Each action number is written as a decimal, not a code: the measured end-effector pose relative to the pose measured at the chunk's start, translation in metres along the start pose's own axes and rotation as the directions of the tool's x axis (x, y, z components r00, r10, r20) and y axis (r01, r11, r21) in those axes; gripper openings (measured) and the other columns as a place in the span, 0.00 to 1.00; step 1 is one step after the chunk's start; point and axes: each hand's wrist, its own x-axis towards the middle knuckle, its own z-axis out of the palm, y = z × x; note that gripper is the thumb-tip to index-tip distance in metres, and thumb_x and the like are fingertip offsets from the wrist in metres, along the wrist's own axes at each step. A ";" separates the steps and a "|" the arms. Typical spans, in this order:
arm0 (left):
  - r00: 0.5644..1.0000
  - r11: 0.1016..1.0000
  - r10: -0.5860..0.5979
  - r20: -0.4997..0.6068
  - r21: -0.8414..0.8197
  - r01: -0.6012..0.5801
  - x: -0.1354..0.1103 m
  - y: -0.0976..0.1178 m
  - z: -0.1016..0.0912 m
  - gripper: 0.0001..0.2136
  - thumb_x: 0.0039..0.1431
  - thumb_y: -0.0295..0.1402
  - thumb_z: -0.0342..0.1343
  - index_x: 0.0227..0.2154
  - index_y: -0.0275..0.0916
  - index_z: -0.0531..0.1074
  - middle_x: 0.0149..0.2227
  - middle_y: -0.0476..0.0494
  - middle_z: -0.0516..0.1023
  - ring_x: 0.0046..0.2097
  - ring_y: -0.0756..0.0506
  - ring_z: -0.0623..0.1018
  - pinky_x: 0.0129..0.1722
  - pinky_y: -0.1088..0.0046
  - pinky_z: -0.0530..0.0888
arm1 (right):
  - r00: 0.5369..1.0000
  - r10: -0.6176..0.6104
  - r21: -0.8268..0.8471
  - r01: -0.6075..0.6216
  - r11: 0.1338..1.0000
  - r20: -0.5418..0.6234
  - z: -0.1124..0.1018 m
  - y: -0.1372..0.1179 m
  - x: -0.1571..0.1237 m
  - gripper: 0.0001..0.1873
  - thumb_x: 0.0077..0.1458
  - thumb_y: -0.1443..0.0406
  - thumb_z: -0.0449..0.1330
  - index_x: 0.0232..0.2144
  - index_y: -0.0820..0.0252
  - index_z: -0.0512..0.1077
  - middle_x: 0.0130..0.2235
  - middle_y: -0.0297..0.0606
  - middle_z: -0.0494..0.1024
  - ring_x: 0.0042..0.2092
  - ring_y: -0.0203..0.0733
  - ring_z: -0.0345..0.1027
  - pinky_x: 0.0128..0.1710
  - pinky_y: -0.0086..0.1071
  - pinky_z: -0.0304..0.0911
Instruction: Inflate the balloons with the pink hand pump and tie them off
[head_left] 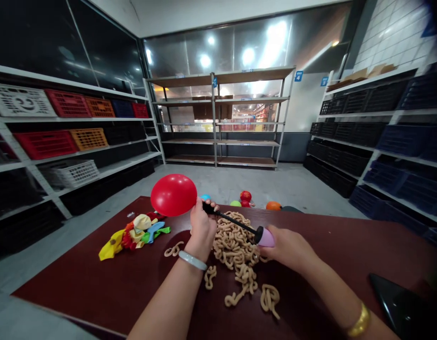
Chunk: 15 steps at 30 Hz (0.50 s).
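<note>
- Inflating the red balloon point(173, 194) with the hand pump point(239, 223) looks like the step in hand; the balloon is rounded and taut-looking, though whether it is full cannot be told.
- The balloon stands at the pump's black end point(207, 207), above the far left part of the bench point(80, 283); its neck is hidden by the fingers.
- The left hand point(203, 222) has its grip clenched around that black end, close against the balloon, seemingly pinning the neck in place.
- The right hand point(292, 248) has its grip wrapped around the pump's pink end point(267, 237).
- A length of black rod shows between the two hands, so the pump appears drawn out, and a stroke seems available.
- A further stroke would call for the right hand to push toward the left, in line with the rod, while the left grip keeps the neck sealed.
- Should the neck slip, air would likely escape.
- Limp balloons point(133, 231) lie heaped on the bench to the left; tan curly strands point(236, 250) are piled below the pump, with a few loose clumps nearer the person.
</note>
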 end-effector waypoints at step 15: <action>0.983 0.988 -0.152 0.107 0.011 0.151 -0.067 -0.063 0.009 0.13 0.57 0.36 0.63 0.29 0.39 0.63 0.26 0.52 0.66 0.26 0.52 0.68 0.27 0.75 0.67 | 1.000 0.003 -0.011 -0.003 1.000 -0.007 -0.001 -0.016 -0.008 0.24 0.51 0.43 0.59 0.35 0.56 0.70 0.36 0.42 0.80 0.36 0.51 0.75 0.27 0.33 0.48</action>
